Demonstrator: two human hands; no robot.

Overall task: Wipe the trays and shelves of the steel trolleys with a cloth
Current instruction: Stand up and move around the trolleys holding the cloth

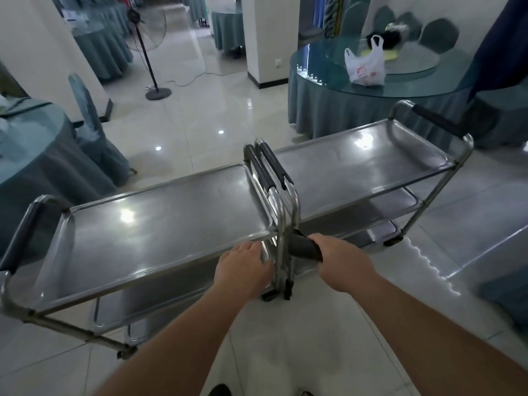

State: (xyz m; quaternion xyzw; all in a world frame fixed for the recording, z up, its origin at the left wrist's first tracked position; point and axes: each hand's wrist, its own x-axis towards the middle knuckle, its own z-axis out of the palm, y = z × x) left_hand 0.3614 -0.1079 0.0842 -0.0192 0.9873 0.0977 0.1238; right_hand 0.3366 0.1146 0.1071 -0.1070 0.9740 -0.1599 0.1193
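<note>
Steel trolleys (pixel 171 224) — no legible writing

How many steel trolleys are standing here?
2, end to end. One trolley is on the left, where the left hand rests on its tray edge. The other trolley stands to the right, farther off. None seem hidden.

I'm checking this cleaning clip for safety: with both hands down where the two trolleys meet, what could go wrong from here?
1. The left hand rests at the tray edge beside the upright bars of both trolleys; if either trolley rolls, fingers could get pinched.
2. The right hand grips a dark cloth against the bars; it might snag there.
3. The floor looks glossy, so the trolleys might drift when pushed.
</note>
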